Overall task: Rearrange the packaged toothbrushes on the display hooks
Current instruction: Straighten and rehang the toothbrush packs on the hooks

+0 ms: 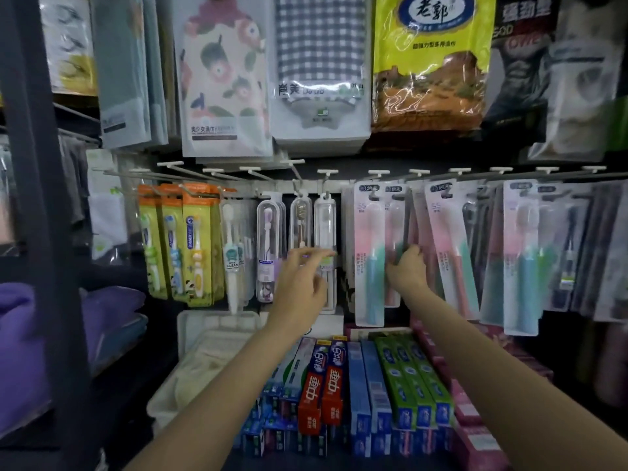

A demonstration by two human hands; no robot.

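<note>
Rows of packaged toothbrushes hang from display hooks [328, 172] straight ahead of both hands. Left hand [302, 283] raised with fingers stretched forward and blurred, reaching at the clear tube cases [325, 232]; whether the fingertips touch one or grip anything cannot be told. Right hand [406, 266] pushed in among the pink and teal blister cards [370, 253], fingers curled around the edge of a card in the stack just beside the front one; seems a hold, though the exact card is hidden.

Likely light to lift, each pack. Thin card backing bends easily, and the clear plastic front looks slick, so a pinch low on the card may let it swing or twist. Better taken near the top, close by the hang hole, to slide it straight along the hook. Tube cases look stiffer and smooth; best held around the body while lifting the loop off.

Left of the left hand hang yellow children's packs [190, 246] and a loose white brush [231, 256].

Below the left forearm sits a white tray [190, 326] holding pale folded cloth. Beneath both arms stand rows of toothpaste boxes [367, 396], upright and tight together, red, blue and green.
</note>
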